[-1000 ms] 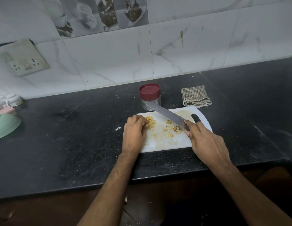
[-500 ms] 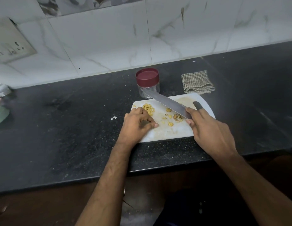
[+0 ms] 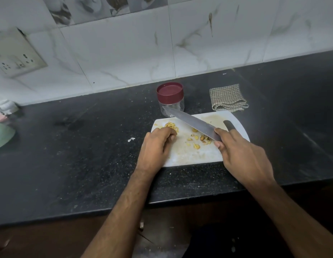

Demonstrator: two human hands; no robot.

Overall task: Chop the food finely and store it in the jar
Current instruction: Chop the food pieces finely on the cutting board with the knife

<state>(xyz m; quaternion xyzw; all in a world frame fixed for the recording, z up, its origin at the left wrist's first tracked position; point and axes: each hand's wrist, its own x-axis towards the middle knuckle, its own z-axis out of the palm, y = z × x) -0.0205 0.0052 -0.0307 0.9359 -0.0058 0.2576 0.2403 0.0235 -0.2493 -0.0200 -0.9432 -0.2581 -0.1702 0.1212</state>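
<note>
Left hand (image 3: 155, 146) knuckles-up, fingers curled under into a loose fist, bare forearm running back toward the body. Right hand (image 3: 242, 155) set just beside it — fingers wrapped, thumb and forefinger pinching forward — wrist angled inward, bare forearm trailing back.

Green bowl (image 3: 1, 135) cut off by the left edge.
</note>
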